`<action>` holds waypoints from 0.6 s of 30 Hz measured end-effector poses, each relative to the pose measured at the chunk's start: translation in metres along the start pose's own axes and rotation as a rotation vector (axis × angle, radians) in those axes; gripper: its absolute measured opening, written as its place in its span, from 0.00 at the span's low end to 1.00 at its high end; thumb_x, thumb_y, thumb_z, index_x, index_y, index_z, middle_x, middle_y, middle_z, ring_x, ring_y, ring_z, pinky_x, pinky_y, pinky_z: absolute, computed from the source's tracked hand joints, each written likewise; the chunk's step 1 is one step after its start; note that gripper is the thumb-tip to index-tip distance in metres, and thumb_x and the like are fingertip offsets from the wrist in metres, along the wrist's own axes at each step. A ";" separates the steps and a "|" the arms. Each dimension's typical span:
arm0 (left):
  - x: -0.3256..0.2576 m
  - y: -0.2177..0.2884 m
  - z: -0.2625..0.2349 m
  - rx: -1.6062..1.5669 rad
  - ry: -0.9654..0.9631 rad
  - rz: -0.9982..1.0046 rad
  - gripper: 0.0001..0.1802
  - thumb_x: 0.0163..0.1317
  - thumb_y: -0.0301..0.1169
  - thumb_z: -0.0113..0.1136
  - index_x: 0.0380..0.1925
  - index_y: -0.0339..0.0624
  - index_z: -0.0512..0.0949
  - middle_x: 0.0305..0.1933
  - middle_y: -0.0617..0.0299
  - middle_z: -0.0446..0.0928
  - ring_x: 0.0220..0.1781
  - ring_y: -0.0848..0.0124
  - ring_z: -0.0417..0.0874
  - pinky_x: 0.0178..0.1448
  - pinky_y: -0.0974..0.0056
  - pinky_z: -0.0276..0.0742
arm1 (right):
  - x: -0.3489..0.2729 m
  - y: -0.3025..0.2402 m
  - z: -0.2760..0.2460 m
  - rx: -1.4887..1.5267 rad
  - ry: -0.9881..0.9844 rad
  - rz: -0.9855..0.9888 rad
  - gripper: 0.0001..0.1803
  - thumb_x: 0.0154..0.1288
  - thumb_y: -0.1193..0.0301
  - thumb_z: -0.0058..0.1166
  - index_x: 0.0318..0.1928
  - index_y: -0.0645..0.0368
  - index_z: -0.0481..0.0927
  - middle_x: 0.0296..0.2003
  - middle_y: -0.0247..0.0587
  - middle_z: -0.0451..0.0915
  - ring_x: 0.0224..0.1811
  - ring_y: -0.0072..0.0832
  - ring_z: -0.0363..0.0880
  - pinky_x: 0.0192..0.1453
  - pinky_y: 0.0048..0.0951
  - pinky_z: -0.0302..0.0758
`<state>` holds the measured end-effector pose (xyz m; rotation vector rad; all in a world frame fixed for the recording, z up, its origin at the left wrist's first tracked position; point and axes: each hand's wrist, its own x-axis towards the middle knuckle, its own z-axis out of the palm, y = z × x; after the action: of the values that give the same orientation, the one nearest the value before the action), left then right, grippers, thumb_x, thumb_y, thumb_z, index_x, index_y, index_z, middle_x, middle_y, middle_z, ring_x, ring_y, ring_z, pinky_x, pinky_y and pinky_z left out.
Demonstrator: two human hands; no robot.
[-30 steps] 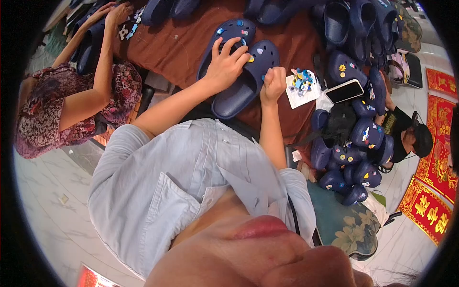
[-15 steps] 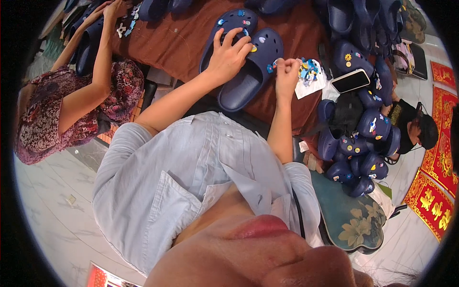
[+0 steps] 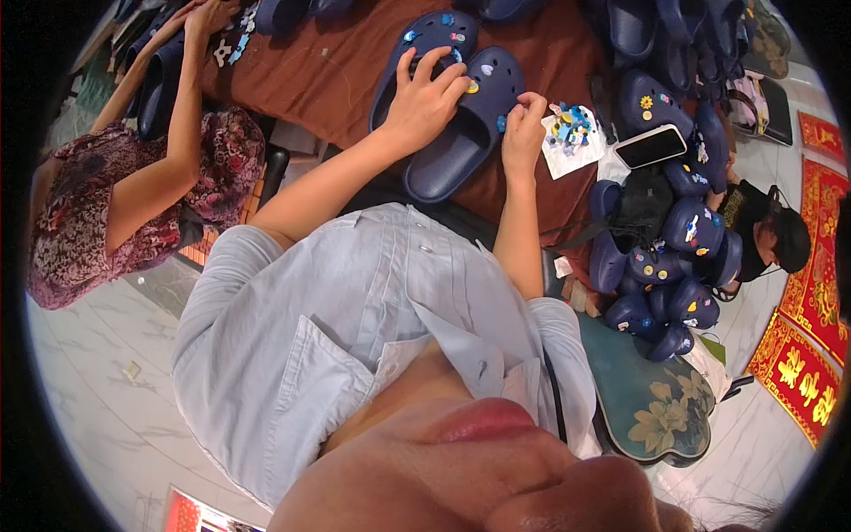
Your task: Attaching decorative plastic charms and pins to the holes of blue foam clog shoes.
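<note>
Here, left hand (image 3: 424, 96): fingers spread, pressing down on the navy clog (image 3: 461, 124).
Right hand (image 3: 523, 124): fingertips pinched at the clog's right edge.
Clog: under both hands, on the brown worktop (image 3: 328, 71).
Charms packet (image 3: 572, 137): just right of the right hand.

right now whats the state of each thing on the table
left hand: pressed flat on the navy clog
right hand: pinching at the clog's edge
navy clog: upright, charms fitted in its holes
second clog: alongside, charms on
phone: face up, screen dark
charm sheet: flat, charms piled on it
</note>
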<state>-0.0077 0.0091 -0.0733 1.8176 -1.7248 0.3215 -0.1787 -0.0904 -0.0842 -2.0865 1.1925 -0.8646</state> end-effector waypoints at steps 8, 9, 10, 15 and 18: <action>0.001 0.001 -0.002 -0.016 -0.022 0.001 0.27 0.45 0.25 0.70 0.50 0.50 0.79 0.60 0.67 0.75 0.72 0.57 0.64 0.75 0.38 0.47 | -0.005 0.010 0.007 0.178 0.087 0.020 0.08 0.72 0.76 0.43 0.49 0.62 0.69 0.32 0.50 0.78 0.32 0.40 0.81 0.39 0.39 0.74; 0.001 0.000 -0.001 -0.012 -0.023 0.000 0.27 0.45 0.25 0.70 0.50 0.50 0.79 0.60 0.67 0.75 0.73 0.57 0.64 0.75 0.38 0.47 | -0.005 0.010 0.008 0.220 0.099 0.024 0.07 0.72 0.76 0.43 0.48 0.62 0.69 0.31 0.47 0.77 0.31 0.36 0.79 0.38 0.36 0.74; 0.001 0.000 -0.001 -0.008 -0.024 0.000 0.27 0.45 0.25 0.70 0.50 0.50 0.79 0.60 0.67 0.75 0.73 0.57 0.64 0.75 0.38 0.47 | -0.006 0.011 0.008 0.262 0.112 0.028 0.07 0.72 0.76 0.43 0.48 0.63 0.69 0.30 0.44 0.76 0.29 0.32 0.77 0.37 0.34 0.73; 0.001 0.001 -0.001 -0.017 -0.022 0.007 0.27 0.45 0.25 0.70 0.50 0.50 0.79 0.60 0.67 0.75 0.73 0.57 0.63 0.75 0.38 0.47 | -0.006 0.020 0.014 0.329 0.167 -0.006 0.06 0.72 0.77 0.43 0.47 0.62 0.69 0.30 0.38 0.72 0.29 0.24 0.73 0.34 0.29 0.72; 0.000 -0.001 0.000 -0.010 -0.019 0.002 0.27 0.46 0.25 0.70 0.50 0.50 0.78 0.60 0.67 0.75 0.73 0.57 0.64 0.75 0.38 0.48 | -0.008 0.024 0.014 0.567 0.212 0.113 0.06 0.72 0.77 0.42 0.48 0.60 0.68 0.32 0.36 0.71 0.30 0.20 0.72 0.32 0.25 0.70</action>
<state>-0.0062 0.0091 -0.0732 1.8180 -1.7379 0.2969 -0.1834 -0.0913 -0.1132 -1.4871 1.0046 -1.2251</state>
